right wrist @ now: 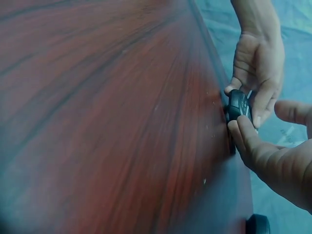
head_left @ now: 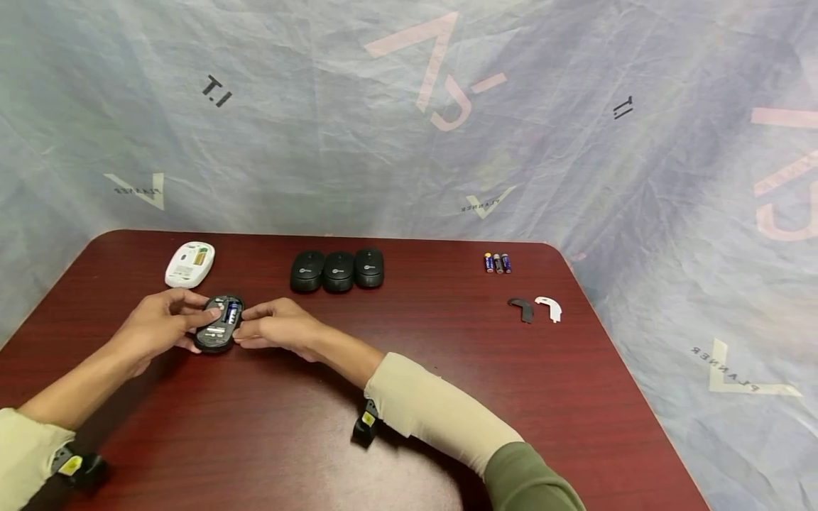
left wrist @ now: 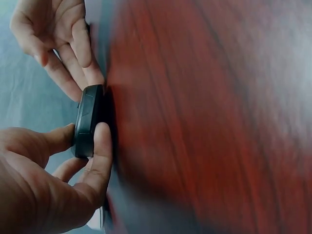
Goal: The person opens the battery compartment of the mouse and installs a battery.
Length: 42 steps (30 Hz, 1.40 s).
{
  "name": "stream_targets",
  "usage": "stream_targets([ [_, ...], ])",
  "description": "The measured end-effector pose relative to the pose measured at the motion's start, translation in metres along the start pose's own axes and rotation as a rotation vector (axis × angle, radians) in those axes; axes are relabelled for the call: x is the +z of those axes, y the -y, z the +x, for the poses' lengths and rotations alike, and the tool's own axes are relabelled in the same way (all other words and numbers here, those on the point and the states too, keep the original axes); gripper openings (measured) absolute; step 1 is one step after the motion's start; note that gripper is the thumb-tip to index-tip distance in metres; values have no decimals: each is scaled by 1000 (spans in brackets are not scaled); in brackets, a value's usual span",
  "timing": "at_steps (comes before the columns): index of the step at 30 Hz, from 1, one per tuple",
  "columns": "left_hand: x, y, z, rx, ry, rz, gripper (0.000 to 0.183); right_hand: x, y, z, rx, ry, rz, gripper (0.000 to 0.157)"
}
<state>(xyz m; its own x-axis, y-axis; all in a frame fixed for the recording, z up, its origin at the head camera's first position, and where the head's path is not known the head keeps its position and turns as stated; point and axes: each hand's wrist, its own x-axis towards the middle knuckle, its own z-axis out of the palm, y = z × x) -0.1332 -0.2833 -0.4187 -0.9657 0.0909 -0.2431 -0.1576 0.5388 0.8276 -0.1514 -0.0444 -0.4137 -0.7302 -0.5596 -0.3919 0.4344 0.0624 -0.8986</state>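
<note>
A black computer mouse (head_left: 214, 338) is turned underside up just above the table, its battery compartment uncovered. Inside that compartment lies a blue battery (head_left: 232, 314). My left hand (head_left: 156, 323) grips the mouse from its left, thumb on the underside and fingers beneath. From the other side, my right hand (head_left: 281, 328) touches the mouse's edge with its fingertips. In the right wrist view, the right thumb (right wrist: 291, 112) stands apart from the mouse (right wrist: 237, 105). The left wrist view shows the mouse (left wrist: 86, 122) edge-on, pinched by the left hand (left wrist: 53, 180).
Behind the left hand lies an upturned white mouse (head_left: 189, 265) with an uncovered compartment. Three black mice (head_left: 338, 272) stand side by side at the back. To the right are three batteries (head_left: 498, 263), a black cover (head_left: 522, 309) and a white cover (head_left: 551, 308) on the table (head_left: 409, 326).
</note>
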Motion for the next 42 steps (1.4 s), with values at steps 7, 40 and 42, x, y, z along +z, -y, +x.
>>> stream_targets([
  [7,-20,12,1,-13,-55,11,60,20,-1,15,-13,53,-18,59],
  [40,-71,54,-6,-113,-293,110,65,85,-6,62,44,69,102,62],
  [42,-72,55,-5,-121,-302,109,65,88,-6,64,46,68,117,63],
])
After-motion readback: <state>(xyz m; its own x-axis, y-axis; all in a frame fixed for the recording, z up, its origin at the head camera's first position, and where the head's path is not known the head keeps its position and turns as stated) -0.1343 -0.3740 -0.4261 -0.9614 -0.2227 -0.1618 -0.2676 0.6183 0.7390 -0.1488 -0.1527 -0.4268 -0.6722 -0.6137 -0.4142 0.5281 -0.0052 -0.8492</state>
